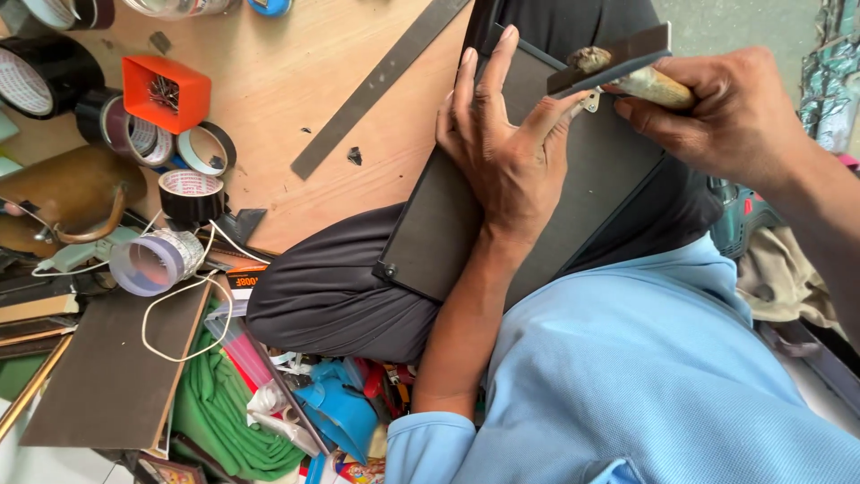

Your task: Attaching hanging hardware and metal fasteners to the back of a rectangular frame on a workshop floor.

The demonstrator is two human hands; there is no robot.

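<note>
Board point(448, 224), a dark flat one, is lying tilted across the person's lap, just beside the wooden tabletop point(296, 81). The left hand point(506, 157) is pressing flat and wide open on it, with the thumb touching a small metal hanger point(590, 101) near the top edge, while the right hand point(726, 112) is closed tight around a hammer point(627, 67) held just over that hanger. That thumb is sitting very close under the hammer, so a crooked hit could be hurting it, and the board could be sliding off the knee.
</note>
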